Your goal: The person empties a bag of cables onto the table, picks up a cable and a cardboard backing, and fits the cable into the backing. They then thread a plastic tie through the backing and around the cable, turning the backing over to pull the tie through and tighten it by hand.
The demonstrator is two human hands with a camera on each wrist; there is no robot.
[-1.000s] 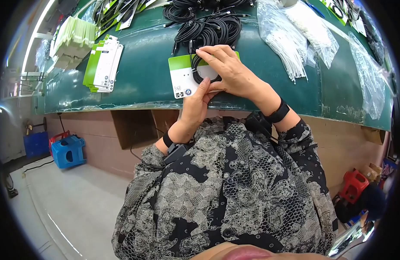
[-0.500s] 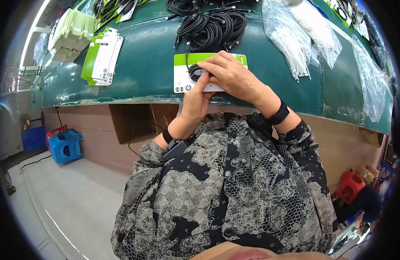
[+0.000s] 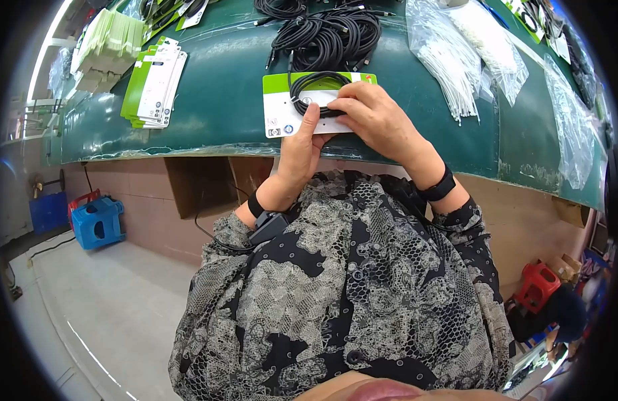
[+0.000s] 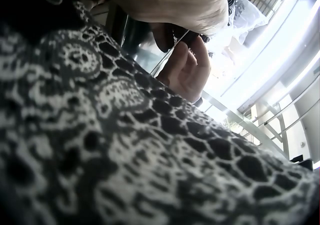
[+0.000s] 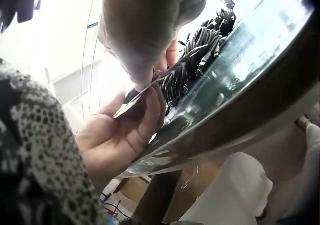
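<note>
Left hand (image 3: 301, 150) is pinching the near edge of a flat green-and-white printed cardboard backing card (image 3: 282, 115), thumb lying on its smooth white face, fingers curled beneath. Right hand (image 3: 372, 120) is pressing a coiled black rubbery cable (image 3: 314, 90) onto that card, fingertips bent over the loop. Beyond the fingers a heap of matching black cable coils (image 3: 326, 37) is lying on the glossy green table (image 3: 222, 100).

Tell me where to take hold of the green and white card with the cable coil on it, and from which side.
Grip the card by its bare white left end, from the near table edge: it lies flat, the black cable coil covers its middle, and the left hand and right hand already pinch its near edge there.
</note>
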